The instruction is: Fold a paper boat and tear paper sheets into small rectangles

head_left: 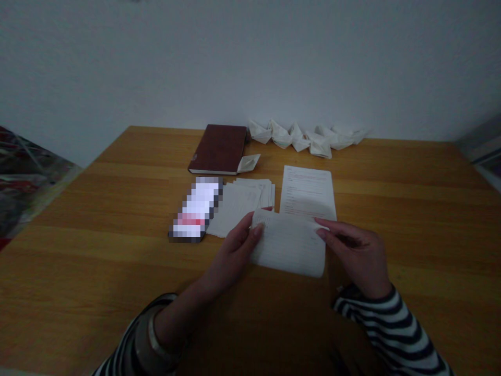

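Between my two hands, a lined sheet of paper (pixel 289 248) is held above the table, its long side running left to right. My left hand (pixel 242 237) pinches its left edge, thumb on top. At the upper right corner, my right hand (pixel 354 248) grips it between thumb and fingers. Just beyond it a printed sheet (pixel 307 190) lies flat, its lower edge partly covered by the held paper. A loose stack of paper sheets (pixel 235 206) rests to the left, close to my left hand.
A phone (pixel 198 209) with a lit, blurred screen lies beside the stack. Behind it is a dark red notebook (pixel 220 149), with a small folded paper (pixel 249 163) at its corner. Several folded paper boats (pixel 299 138) line the wall side of the wooden table (pixel 410 209).
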`<state>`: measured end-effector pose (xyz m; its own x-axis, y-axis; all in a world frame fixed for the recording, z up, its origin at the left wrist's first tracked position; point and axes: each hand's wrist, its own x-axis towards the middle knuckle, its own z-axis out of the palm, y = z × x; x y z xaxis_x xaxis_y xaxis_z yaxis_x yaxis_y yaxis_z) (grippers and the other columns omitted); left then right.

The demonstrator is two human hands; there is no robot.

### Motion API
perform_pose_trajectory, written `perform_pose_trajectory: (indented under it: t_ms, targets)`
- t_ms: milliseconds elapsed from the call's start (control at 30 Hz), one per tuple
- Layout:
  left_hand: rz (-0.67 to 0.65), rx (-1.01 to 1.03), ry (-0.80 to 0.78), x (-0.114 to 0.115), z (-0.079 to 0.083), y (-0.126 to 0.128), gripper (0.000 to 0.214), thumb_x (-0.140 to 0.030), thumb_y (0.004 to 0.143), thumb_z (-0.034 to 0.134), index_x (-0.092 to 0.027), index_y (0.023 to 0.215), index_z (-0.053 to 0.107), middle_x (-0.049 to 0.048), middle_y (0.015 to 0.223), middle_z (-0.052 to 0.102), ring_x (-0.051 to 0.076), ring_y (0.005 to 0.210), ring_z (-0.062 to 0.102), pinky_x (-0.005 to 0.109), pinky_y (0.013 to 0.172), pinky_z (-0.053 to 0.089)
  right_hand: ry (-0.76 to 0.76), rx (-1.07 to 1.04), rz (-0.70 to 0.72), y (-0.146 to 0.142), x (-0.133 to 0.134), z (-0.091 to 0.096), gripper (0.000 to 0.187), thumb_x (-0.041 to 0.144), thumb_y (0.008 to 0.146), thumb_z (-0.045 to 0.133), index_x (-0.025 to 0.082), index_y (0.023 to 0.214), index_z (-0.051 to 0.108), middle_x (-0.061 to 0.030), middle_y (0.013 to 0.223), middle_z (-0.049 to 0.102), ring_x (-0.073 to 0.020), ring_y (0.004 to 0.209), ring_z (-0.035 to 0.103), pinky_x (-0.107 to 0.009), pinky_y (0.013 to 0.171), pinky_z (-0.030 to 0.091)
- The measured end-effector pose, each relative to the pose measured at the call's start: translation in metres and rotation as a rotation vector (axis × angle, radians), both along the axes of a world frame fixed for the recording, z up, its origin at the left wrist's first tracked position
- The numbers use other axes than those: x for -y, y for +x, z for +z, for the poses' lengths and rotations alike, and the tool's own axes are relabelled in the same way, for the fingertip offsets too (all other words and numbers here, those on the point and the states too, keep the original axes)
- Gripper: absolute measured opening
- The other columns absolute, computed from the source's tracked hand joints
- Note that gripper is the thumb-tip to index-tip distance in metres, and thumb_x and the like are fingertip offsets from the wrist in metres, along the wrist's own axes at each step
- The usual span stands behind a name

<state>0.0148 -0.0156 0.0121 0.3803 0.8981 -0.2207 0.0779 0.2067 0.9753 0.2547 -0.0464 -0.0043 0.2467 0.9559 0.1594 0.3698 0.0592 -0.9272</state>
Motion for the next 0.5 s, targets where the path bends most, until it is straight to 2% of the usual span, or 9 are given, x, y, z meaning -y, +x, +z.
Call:
perform_pose_trajectory:
  t_ms: [167, 500]
  targets:
    - [0.001, -0.009, 0.024, 0.0009, 0.0014, 0.0001, 0.046, -0.042, 0.097, 0.046, -0.022, 0.138, 0.047, 0.0092, 0.126, 0.062, 0.025, 0.114, 0.054, 0.031, 0.084, 0.044, 0.004, 0.004, -0.003, 0.0002, 0.0013, 0.0009, 0.016, 0.027, 0.077, 0.075, 0.027, 0.092, 0.078, -0.0022, 0.089, 0.079, -0.0181, 0.072, 0.074, -0.030, 0.069, 0.062]
    - [0.004, -0.062, 0.074, 0.0010, 0.0033, 0.0031, 0.041, -0.041, 0.096, 0.045, -0.021, 0.132, 0.053, 0.0083, 0.121, 0.063, 0.022, 0.107, 0.056, 0.032, 0.091, 0.042, -0.019, 0.018, 0.066, 0.0026, 0.0013, -0.0036, 0.015, 0.027, 0.080, 0.073, 0.028, 0.094, 0.078, -0.0013, 0.090, 0.079, -0.0159, 0.075, 0.073, -0.027, 0.069, 0.061]
